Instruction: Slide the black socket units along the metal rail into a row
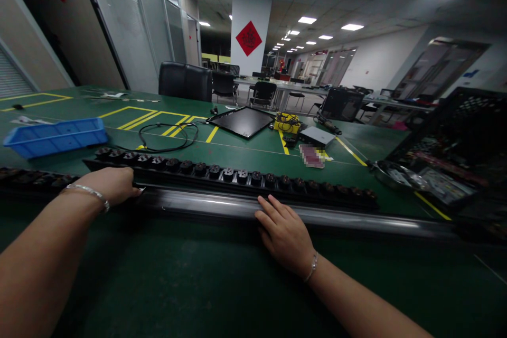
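A long, glossy black metal strip (214,208) lies across the table in front of me. My left hand (105,186) is closed at its left end, thumb and fingers pressed together. A small bright edge shows beside those fingertips; what they hold is mostly hidden. Flat on the middle of the strip rests my right hand (287,232), fingers stretched out and holding nothing. Just behind the strip runs a long black rail with a row of several sockets (228,173), facing up. Another dark socket row (35,177) lies at the left, partly behind my left forearm.
On the green table (190,285) are a blue bin (59,136), a looped black cable (166,137), a dark flat panel (243,121), a yellow object with cords (288,122) and a grey box (317,137). A dark open case (463,153) stands at the right.
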Demonstrator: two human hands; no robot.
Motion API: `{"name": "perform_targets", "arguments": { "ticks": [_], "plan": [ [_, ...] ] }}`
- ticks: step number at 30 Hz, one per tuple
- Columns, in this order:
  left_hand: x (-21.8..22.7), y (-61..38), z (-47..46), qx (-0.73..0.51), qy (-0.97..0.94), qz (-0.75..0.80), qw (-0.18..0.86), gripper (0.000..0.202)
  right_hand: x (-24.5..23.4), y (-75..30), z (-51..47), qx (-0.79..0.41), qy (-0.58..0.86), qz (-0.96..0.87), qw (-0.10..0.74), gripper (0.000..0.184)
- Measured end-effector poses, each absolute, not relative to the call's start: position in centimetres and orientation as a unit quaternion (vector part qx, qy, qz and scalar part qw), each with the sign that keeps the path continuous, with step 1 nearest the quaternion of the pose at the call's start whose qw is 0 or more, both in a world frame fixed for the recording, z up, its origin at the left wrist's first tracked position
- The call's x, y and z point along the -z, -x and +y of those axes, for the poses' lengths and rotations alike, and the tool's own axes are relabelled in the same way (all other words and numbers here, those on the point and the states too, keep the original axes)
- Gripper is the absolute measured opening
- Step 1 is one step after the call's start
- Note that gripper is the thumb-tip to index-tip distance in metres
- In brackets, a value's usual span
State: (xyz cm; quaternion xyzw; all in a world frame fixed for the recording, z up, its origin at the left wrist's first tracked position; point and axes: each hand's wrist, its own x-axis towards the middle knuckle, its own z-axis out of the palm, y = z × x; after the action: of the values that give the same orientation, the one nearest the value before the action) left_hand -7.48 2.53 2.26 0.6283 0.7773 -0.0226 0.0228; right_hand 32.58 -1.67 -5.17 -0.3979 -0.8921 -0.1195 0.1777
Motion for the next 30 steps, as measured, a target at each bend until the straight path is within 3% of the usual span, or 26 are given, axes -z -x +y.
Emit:
{"name": "perform_targets", "arguments": {
  "ticks": [10,21,30],
  "plan": [
    [-4.1,3.7,1.5,0.12,-0.643,0.755,0.042,0.029,5.0,-32.5,-1.7,0.123,0.396,-0.891,0.186,0.026],
    [-3.6,-0.4,1.0,0.096,-0.688,0.718,0.055,0.033,5.0,-32.5,-1.8,0.122,0.396,-0.892,0.179,0.027],
    [-3.2,-1.6,1.0,0.045,-0.709,0.692,0.128,0.047,5.0,-32.6,-1.7,0.115,0.4,-0.893,0.174,0.027]
  ]
}}
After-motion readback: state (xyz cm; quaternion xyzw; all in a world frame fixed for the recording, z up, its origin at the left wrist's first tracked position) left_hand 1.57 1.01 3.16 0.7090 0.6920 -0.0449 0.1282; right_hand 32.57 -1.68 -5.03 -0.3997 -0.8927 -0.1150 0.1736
